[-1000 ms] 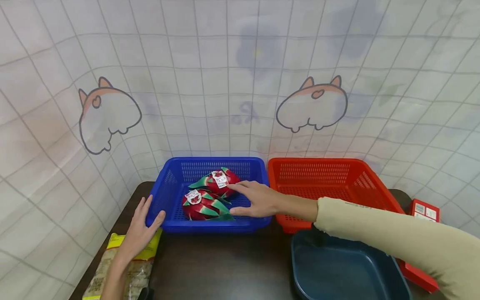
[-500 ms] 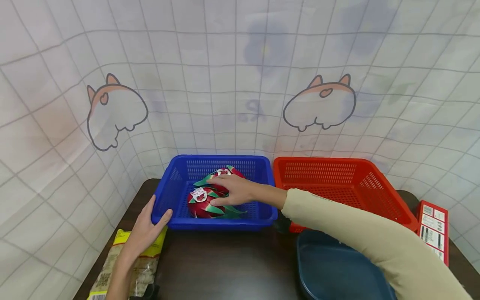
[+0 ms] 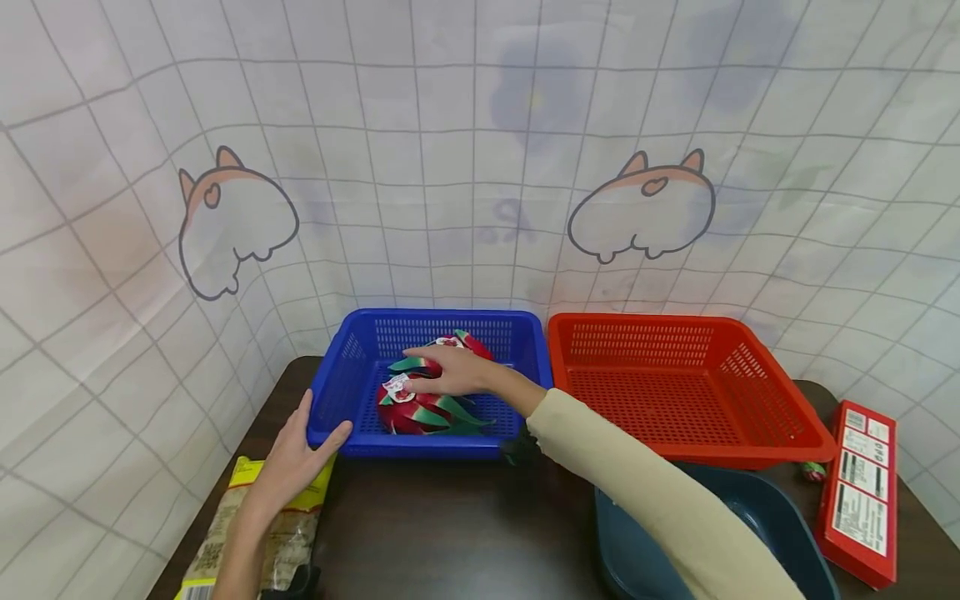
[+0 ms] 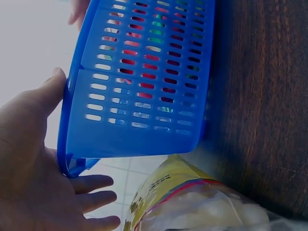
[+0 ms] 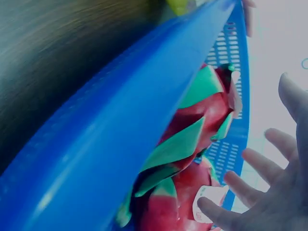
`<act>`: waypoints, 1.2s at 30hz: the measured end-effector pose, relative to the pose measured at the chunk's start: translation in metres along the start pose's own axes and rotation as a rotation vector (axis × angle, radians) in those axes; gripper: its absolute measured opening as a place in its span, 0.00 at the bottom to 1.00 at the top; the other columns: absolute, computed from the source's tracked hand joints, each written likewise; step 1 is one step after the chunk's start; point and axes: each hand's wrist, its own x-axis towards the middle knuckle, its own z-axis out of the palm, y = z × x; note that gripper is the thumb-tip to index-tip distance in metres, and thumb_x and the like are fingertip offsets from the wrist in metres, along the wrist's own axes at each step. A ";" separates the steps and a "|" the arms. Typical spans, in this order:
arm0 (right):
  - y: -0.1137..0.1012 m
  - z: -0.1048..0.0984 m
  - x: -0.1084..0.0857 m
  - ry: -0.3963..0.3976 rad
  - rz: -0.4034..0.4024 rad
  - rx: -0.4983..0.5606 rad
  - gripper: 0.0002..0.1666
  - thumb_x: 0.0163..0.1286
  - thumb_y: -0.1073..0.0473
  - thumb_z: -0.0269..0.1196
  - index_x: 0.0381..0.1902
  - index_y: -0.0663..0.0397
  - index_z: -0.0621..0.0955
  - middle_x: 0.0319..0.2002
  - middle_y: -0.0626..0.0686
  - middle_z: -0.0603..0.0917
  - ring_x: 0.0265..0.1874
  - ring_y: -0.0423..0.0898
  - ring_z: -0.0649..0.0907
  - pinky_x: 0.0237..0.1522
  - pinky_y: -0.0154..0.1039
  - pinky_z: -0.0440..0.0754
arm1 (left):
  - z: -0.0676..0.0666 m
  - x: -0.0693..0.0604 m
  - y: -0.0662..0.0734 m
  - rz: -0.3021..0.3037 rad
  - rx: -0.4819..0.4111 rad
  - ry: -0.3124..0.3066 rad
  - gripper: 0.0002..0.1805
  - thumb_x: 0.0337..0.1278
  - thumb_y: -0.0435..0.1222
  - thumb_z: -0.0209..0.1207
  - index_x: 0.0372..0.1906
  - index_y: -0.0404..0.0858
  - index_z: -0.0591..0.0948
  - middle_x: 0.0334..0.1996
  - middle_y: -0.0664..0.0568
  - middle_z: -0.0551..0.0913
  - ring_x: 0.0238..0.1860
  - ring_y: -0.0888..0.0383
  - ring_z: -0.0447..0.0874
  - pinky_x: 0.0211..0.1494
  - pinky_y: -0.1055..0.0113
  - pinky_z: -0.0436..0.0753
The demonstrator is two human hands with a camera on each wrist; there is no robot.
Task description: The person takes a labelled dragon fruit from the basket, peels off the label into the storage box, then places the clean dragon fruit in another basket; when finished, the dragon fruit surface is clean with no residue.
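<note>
From where I stand, a front dragon fruit (image 3: 408, 417) and a back dragon fruit (image 3: 476, 344) lie close together in the blue basket (image 3: 420, 450). The person's right hand (image 3: 452, 371) is just over them, fingers spread apart; I can't tell if it touches. The left hand (image 3: 294, 457) rests on the basket's near left corner, its fingers apart too. Each fruit looks a bit heavy, firm and maybe slippery. Its green flaps (image 5: 177, 145) might bend, so I'd hold the fat red middle.
</note>
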 end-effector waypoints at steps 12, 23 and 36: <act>-0.001 0.008 0.015 -0.026 -0.015 0.109 0.36 0.73 0.45 0.53 0.74 0.50 0.62 0.73 0.55 0.64 0.72 0.54 0.67 0.71 0.54 0.65 | -0.002 -0.002 0.002 -0.045 -0.008 -0.029 0.57 0.59 0.67 0.48 0.77 0.44 0.29 0.76 0.32 0.43 0.74 0.29 0.48 0.68 0.29 0.56; 0.004 0.009 0.024 -0.093 0.015 0.104 0.35 0.74 0.44 0.51 0.75 0.46 0.60 0.75 0.53 0.61 0.75 0.53 0.61 0.73 0.55 0.62 | 0.000 -0.001 0.001 -0.058 -0.036 -0.038 0.58 0.58 0.67 0.49 0.77 0.46 0.28 0.77 0.33 0.42 0.74 0.29 0.49 0.66 0.30 0.59; 0.005 0.012 0.030 -0.148 0.045 0.114 0.37 0.72 0.41 0.52 0.75 0.42 0.59 0.76 0.51 0.59 0.76 0.51 0.59 0.73 0.55 0.61 | 0.002 -0.003 0.000 -0.054 -0.067 -0.033 0.58 0.58 0.66 0.50 0.76 0.47 0.28 0.77 0.33 0.40 0.74 0.29 0.48 0.67 0.30 0.59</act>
